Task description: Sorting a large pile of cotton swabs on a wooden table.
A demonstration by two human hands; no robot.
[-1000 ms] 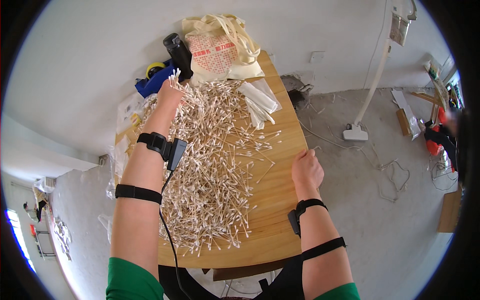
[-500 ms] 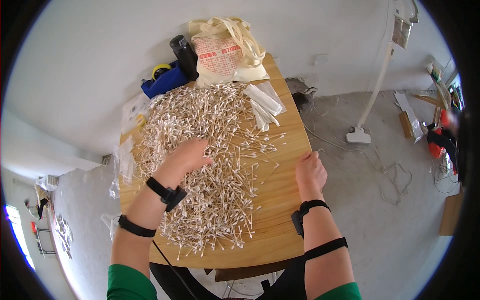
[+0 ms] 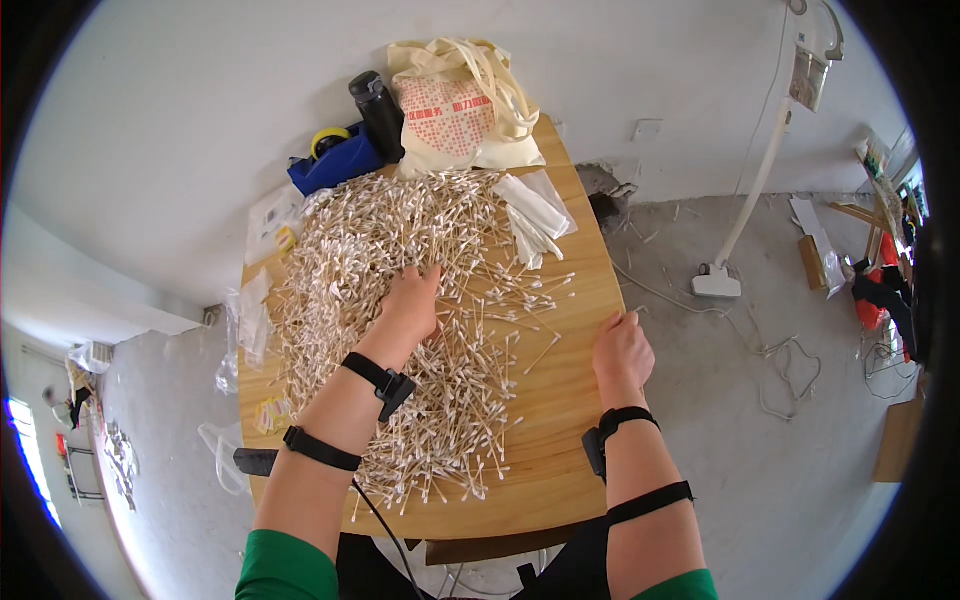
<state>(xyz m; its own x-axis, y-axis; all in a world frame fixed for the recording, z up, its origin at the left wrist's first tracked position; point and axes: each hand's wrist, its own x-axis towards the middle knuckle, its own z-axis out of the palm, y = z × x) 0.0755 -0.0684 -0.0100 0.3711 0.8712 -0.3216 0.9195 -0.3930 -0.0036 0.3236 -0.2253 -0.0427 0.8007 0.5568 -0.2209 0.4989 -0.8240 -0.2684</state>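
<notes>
A big heap of cotton swabs (image 3: 350, 235) with white tips and pale sticks covers much of the wooden table (image 3: 560, 420). My left hand (image 3: 410, 300) lies on the middle of the heap, its fingers apart and their tips among the swabs. No swab is visibly gripped in it. At the table's right edge my right hand (image 3: 622, 352) is closed, fingers curled inward. What it holds, if anything, is hidden. Black straps with small devices go round both my forearms.
At the table's back stand a cream cloth bag (image 3: 450, 125), a black bottle (image 3: 378, 115) and a blue tape dispenser (image 3: 340, 160). White plastic sleeves (image 3: 535, 215) lie right of the heap. A white stick vacuum (image 3: 717, 282) stands on the floor near a loose cable (image 3: 790, 350).
My left hand has moved right and slightly farther over the heap, its fingers now pointing away from me. The right hand stays at the table edge. The view has shifted a little.
</notes>
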